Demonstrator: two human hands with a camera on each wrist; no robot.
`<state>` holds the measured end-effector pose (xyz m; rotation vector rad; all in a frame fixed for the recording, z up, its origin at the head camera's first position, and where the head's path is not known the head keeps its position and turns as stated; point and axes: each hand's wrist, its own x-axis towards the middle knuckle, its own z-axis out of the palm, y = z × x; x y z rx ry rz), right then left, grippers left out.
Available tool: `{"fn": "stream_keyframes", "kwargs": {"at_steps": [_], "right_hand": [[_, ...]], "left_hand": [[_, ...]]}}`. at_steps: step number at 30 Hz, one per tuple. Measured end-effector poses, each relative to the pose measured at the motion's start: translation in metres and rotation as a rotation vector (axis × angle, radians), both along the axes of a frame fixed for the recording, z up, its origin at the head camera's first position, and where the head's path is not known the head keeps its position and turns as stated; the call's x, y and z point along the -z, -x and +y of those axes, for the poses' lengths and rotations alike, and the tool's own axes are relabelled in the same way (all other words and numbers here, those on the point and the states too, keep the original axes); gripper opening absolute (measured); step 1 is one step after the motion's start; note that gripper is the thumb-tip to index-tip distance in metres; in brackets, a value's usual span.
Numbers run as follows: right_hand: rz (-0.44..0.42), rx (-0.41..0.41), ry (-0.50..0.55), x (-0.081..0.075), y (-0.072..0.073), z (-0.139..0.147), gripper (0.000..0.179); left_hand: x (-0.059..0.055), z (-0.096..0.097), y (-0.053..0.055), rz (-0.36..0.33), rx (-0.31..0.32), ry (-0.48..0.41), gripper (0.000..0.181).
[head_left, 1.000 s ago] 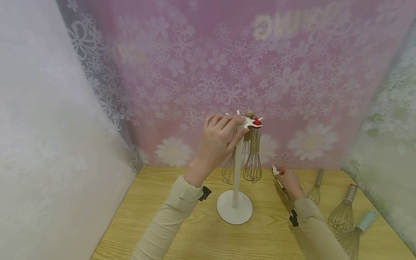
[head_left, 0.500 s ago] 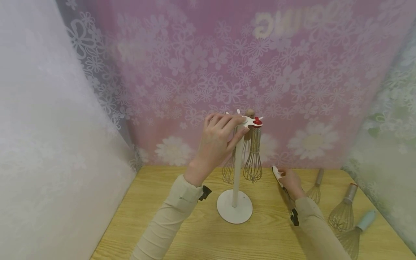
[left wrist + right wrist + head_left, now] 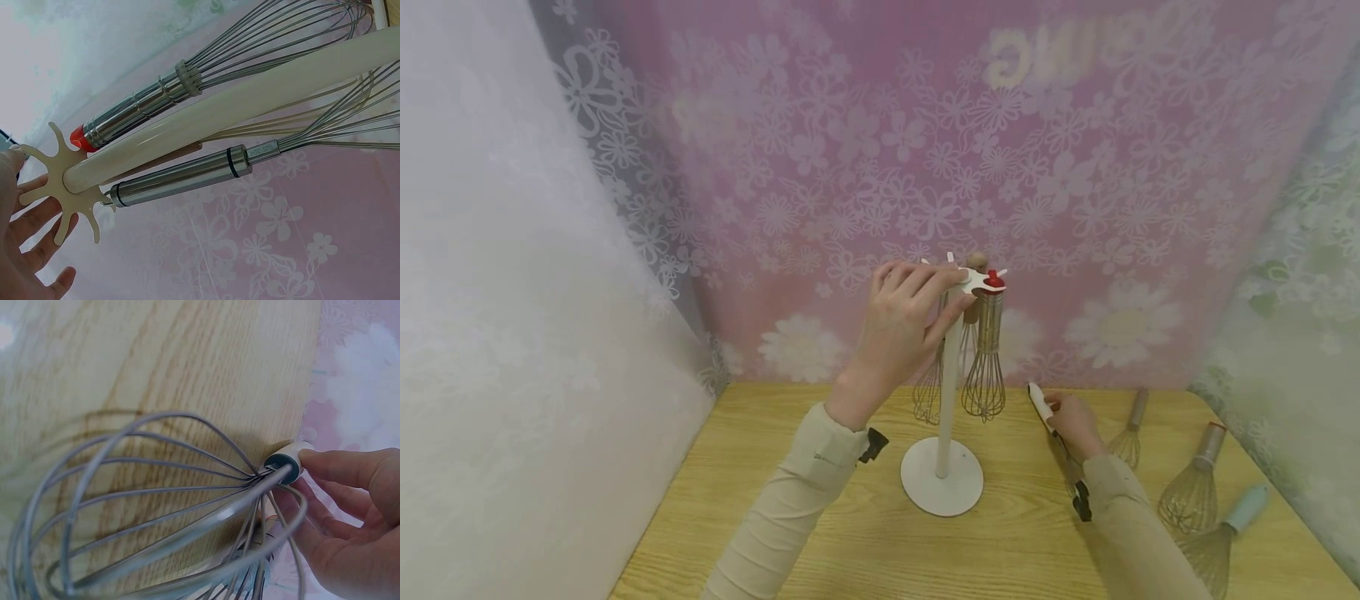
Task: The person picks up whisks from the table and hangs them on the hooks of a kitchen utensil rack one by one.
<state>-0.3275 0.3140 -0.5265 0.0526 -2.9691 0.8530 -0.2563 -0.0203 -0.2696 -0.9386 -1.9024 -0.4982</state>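
Observation:
My left hand (image 3: 901,321) rests on the hooked top of a white whisk stand (image 3: 946,392). Spread fingers (image 3: 47,250) show behind its hooks in the left wrist view. From the stand hang a red-capped metal whisk (image 3: 134,109), a steel-handled whisk (image 3: 181,181) and a wooden-handled whisk (image 3: 976,263), partly hidden behind the pole. To the right of the stand, my right hand (image 3: 1075,423) pinches the white handle of a whisk (image 3: 156,464) between thumb and fingers, close to where the wires begin. This whisk lies low along the wooden table.
On the table (image 3: 790,533) at the right lie a small grey-handled whisk (image 3: 1131,433), a red-ended metal whisk (image 3: 1195,483) and a mint-handled whisk (image 3: 1243,512). A flowered pink sheet (image 3: 865,192) stands behind, with pale sheets at both sides.
The right hand has shifted slightly to the right and down along the white handle, leaving more of it visible. The left hand and the stand stay in place.

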Motion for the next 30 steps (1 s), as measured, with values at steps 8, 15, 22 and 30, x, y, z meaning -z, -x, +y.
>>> {"fn": "stream_keyframes", "kwargs": {"at_steps": [8,15,22,30], "right_hand": [[-0.025,0.007,-0.011,-0.0011,0.0004,0.0010,0.043],[-0.038,-0.003,-0.012,-0.0005,-0.0012,0.0006,0.043],[-0.027,-0.009,-0.004,0.0012,-0.0023,-0.0001,0.043],[-0.002,-0.044,0.014,0.0008,-0.0047,-0.0028,0.041]], "left_hand": [[0.0004,0.0000,-0.0006,0.002,-0.001,-0.002,0.027],[0.0002,-0.0001,-0.0012,0.004,-0.009,0.003,0.027],[0.0001,-0.0001,-0.0019,-0.001,-0.004,0.000,0.027],[0.0002,0.0003,-0.0004,-0.003,-0.003,-0.006,0.027]]}}
